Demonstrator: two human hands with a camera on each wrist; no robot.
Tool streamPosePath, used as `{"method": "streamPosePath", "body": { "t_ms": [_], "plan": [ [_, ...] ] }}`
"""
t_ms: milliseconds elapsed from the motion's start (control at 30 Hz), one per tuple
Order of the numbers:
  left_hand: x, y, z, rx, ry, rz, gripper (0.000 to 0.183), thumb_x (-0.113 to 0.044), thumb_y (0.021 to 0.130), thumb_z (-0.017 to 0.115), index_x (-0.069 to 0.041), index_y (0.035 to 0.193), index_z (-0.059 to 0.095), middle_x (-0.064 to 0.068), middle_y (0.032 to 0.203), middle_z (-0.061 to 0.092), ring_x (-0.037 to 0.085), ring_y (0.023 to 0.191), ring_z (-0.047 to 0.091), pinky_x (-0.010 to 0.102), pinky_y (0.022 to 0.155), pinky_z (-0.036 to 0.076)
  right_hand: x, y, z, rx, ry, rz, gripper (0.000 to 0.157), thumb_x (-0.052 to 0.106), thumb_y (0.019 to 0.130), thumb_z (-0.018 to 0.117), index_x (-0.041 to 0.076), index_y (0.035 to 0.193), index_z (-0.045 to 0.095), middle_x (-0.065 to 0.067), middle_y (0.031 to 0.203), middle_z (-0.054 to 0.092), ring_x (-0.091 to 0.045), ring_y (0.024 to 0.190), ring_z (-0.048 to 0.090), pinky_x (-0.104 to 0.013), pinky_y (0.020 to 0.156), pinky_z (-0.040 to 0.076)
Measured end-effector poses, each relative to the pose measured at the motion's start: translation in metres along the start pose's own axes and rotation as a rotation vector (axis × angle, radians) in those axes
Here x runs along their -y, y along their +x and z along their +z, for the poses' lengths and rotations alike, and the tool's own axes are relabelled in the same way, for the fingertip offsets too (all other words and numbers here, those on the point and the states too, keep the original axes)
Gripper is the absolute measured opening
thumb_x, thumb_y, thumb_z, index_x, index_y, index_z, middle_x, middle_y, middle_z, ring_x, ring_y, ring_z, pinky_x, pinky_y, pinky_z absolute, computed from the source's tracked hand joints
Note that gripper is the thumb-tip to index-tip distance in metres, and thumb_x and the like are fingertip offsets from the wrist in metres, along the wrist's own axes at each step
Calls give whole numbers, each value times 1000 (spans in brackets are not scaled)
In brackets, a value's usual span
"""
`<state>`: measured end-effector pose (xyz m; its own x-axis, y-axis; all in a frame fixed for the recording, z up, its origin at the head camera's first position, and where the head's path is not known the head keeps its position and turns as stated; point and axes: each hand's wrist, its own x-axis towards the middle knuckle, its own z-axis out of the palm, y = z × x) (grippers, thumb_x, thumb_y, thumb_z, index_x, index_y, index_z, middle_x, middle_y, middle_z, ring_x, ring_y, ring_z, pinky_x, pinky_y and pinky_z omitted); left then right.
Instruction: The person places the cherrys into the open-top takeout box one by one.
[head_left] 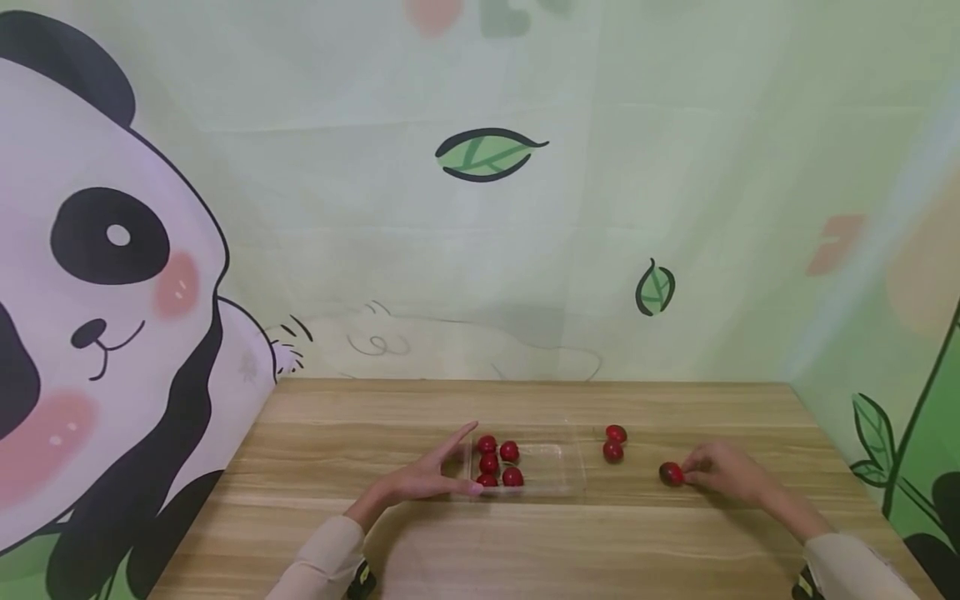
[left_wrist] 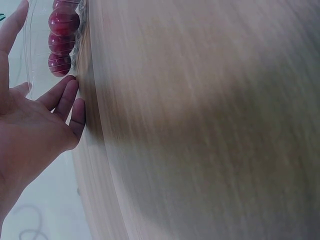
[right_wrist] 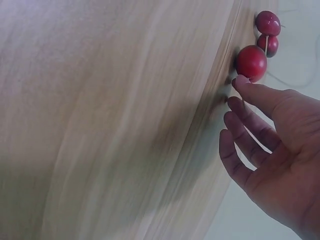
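Observation:
A clear plastic box stands on the table with several red cherries in its left part. My left hand spreads thumb and fingers along the box's left end, touching it near the corners. In the left wrist view, the fingers of that hand look straight beside the box wall. At the right, my right hand pinches a dark red cherry at its right side, low over the table. The right wrist view shows the thumb against this cherry; a thin stem runs down by the fingers.
Two more cherries lie touching on the table between the box and my right hand. The wooden table ends at the back against a printed cloth with a panda and leaves.

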<state>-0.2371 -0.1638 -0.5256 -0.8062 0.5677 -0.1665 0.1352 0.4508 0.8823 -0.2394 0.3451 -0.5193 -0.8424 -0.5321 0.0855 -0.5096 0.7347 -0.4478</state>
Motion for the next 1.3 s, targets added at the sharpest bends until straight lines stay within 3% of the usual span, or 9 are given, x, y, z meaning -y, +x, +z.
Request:
{"method": "streamPosePath", "body": {
  "t_ms": [233, 533, 900, 1300],
  "plan": [
    [1, 1, -1, 4, -12, -6, 106, -43, 88, 79, -25, 166, 9, 21, 167, 27, 42, 155, 24, 72, 120, 19, 1, -1, 2, -48, 28, -67, 5, 5, 85, 77, 9, 85, 79, 3, 83, 71, -1, 77, 61, -22, 67, 52],
    [4, 2, -1, 11, -7, -2, 106, -45, 88, 79, -26, 166, 9, 20, 167, 27, 41, 155, 25, 71, 120, 21, -4, -1, 7, -143, 51, -140, 4, 6, 81, 82, 6, 82, 77, 0, 78, 76, 2, 74, 62, -24, 65, 53],
    [5, 2, -1, 5, -9, -7, 105, -45, 88, 78, -26, 166, 10, 21, 167, 27, 41, 155, 25, 71, 120, 21, 3, 2, 6, -121, 47, -92, 6, 4, 84, 79, 10, 84, 77, 1, 79, 77, 4, 73, 63, -24, 66, 56],
    [6, 1, -1, 9, -14, -13, 106, -47, 88, 78, -27, 166, 9, 18, 169, 24, 41, 156, 22, 71, 121, 19, 16, 7, -2, -79, 52, -4, 5, 12, 93, 72, 10, 92, 76, 5, 83, 74, 1, 76, 61, -25, 70, 54]
  ]
}}
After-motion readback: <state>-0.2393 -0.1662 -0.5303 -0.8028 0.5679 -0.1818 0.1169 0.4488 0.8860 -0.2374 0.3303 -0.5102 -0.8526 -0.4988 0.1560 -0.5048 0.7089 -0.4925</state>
